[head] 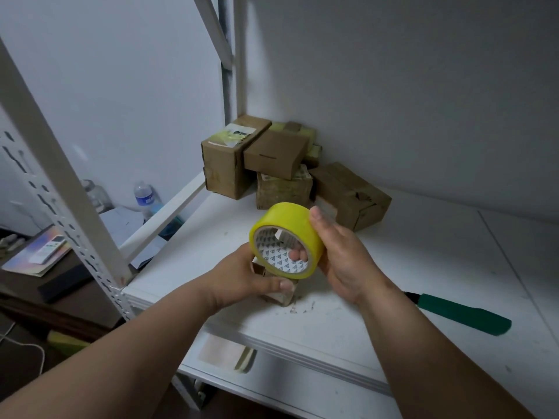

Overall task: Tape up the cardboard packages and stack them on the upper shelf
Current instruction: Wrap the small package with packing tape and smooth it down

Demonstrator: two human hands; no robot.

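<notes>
A yellow tape roll (287, 228) is held above the white shelf (423, 267). My right hand (341, 258) grips the roll, thumb on its outer band and fingers through its core. My left hand (242, 279) grips a small cardboard package (284, 294) that stands on the shelf right under the roll; the hand and roll hide most of it. Several brown cardboard packages (272, 155) are piled in the shelf's back corner, some with yellowish tape on them.
A green-handled knife (462, 313) lies on the shelf to the right of my right wrist. Bits of debris lie near the small package. A shelf post (60, 182) rises at left. Beyond it a desk holds a water bottle (144, 196), a remote and papers.
</notes>
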